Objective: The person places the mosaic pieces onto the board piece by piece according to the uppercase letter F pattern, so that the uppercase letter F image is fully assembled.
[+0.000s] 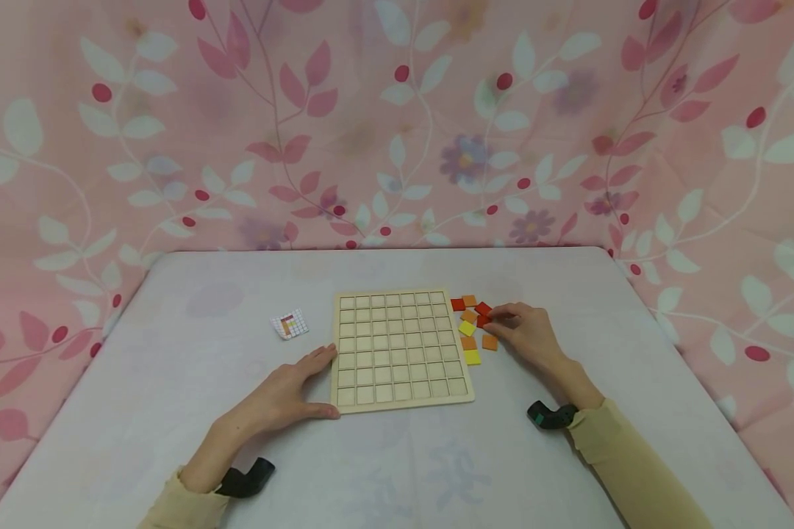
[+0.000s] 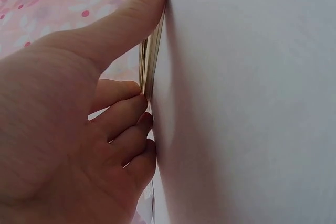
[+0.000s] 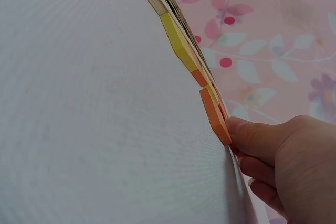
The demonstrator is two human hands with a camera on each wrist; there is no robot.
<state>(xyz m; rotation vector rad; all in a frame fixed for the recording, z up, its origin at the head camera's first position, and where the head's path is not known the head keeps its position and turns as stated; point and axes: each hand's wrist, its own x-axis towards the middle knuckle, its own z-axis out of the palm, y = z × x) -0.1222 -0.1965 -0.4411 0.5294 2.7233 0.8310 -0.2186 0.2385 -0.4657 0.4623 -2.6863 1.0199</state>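
A square wooden grid board [image 1: 401,351] lies flat on the table. My left hand [image 1: 281,393] rests at its left edge, thumb and fingers spread and touching the rim; the left wrist view shows the fingertips along the board's side [image 2: 153,51]. Along the right edge lie several small square tiles: red [image 1: 459,304], orange [image 1: 490,342] and yellow [image 1: 473,357]. My right hand [image 1: 526,334] is at these tiles, thumb and fingertips pinching a red tile [image 1: 482,322]. In the right wrist view, an orange tile [image 3: 214,116] sits right by the thumb, and the hand [image 3: 294,156] hides most of the red one.
Left of the board lies a small white card [image 1: 290,324] with a printed grid and coloured squares. A white cloth covers the table [image 1: 397,463]. Pink floral fabric [image 1: 397,125] hangs behind and at both sides. Black devices [image 1: 246,477] are strapped to both wrists.
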